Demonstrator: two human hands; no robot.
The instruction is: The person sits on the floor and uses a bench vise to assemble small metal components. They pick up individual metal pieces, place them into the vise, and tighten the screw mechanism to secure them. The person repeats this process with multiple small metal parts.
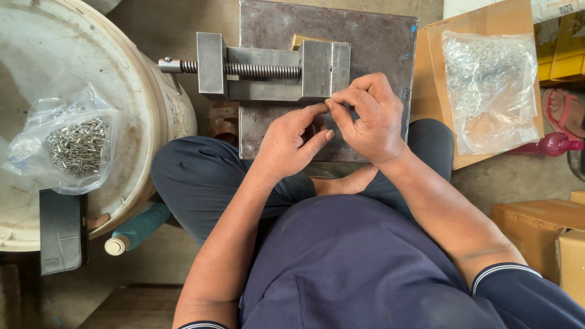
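My left hand (292, 141) and my right hand (370, 119) meet just in front of a small steel vise (268, 68) that stands on a dark metal plate (332, 36). The fingertips of both hands pinch together at one spot; whatever small part is between them is too small to make out. A yellowish block (303, 40) shows behind the vise jaw. I sit cross-legged in dark blue clothes, with the plate over my knees.
A white bucket lid (131, 91) at left carries a clear bag of small metal pins (76, 145) and a dark flat case (61, 231). A teal bottle (137, 230) lies below it. A second bag of metal parts (490, 91) rests on cardboard (436, 73) at right; boxes (539, 225) stand lower right.
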